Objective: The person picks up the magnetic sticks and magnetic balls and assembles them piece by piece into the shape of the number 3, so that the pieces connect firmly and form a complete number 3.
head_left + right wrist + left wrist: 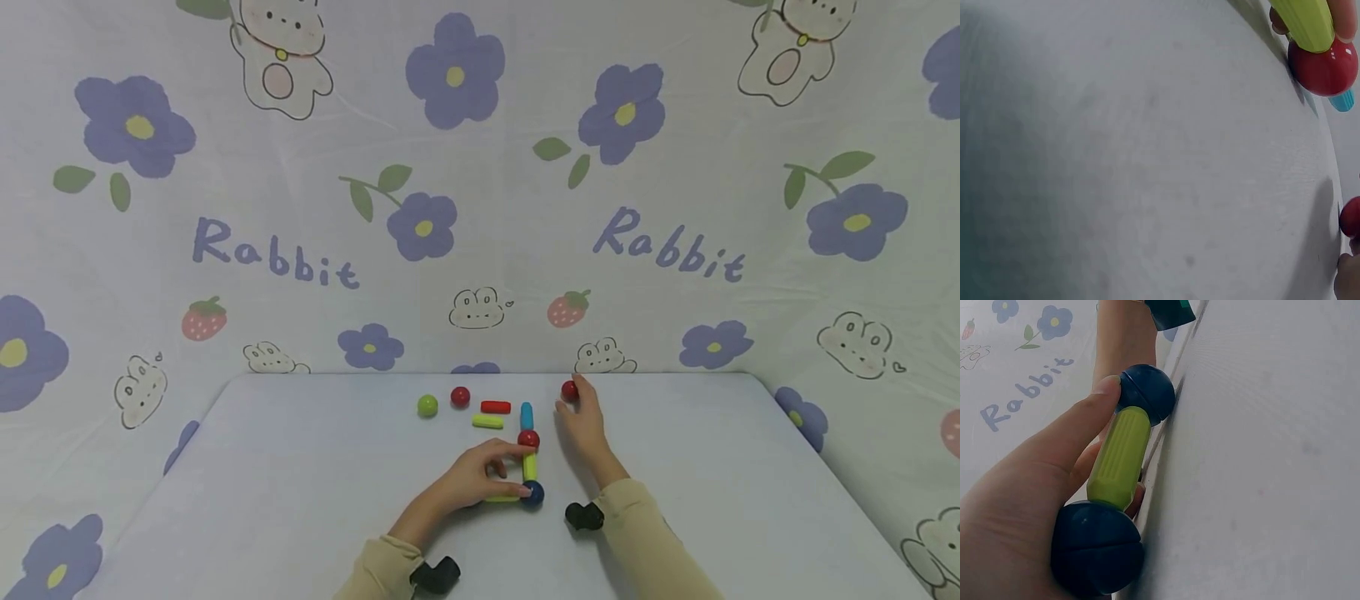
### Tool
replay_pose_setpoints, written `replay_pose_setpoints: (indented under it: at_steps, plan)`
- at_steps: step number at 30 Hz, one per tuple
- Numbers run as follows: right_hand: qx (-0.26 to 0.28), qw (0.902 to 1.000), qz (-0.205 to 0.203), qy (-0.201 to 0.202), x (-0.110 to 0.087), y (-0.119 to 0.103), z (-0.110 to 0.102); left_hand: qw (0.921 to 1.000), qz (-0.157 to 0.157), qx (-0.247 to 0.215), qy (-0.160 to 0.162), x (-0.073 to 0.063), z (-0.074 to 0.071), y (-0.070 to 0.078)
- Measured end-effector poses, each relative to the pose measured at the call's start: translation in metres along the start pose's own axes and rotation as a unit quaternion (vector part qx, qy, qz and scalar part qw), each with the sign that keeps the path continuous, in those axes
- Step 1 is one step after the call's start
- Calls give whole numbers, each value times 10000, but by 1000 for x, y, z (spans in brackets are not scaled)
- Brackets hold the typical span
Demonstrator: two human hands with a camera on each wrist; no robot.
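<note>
A chain of toy balls and rods lies in an L on the table. My left hand (477, 479) grips it, thumb on the dark blue corner ball (533, 495) and fingers reaching a red ball (528, 438). Between these balls is a yellow-green rod (531, 467); a blue rod (527, 415) extends beyond the red one. In the left wrist view, another yellow-green rod (1119, 459) links the corner ball to a second dark blue ball (1097, 550). At the table's far side my right hand (587, 425) holds a separate red ball (569, 390) by its fingertips, partly hidden.
Loose on the white table (300, 483) lie a green ball (427, 406), a red ball (460, 397), a red rod (496, 407) and a yellow-green rod (487, 422), left of the chain's far end. A patterned cloth (510, 167) hangs behind the table's far edge.
</note>
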State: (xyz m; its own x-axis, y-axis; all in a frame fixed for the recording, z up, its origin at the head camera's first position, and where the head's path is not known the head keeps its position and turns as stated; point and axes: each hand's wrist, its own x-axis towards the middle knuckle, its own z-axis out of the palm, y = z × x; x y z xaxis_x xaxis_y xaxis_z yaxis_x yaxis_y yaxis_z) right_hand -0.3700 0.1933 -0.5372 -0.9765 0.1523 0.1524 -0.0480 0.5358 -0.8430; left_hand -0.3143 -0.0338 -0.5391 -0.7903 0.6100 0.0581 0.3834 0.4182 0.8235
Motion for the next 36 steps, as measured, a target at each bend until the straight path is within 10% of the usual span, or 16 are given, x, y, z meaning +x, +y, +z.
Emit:
replay_pose_setpoints:
  at_steps: [17,36]
  plan:
    - [545,9950,120,825,-3,-6,8,9999,70,85,-11,0,-2,4]
    - [1580,9837,581,625,-1,-16,17,10000,-37,33,19,-2,-1,5]
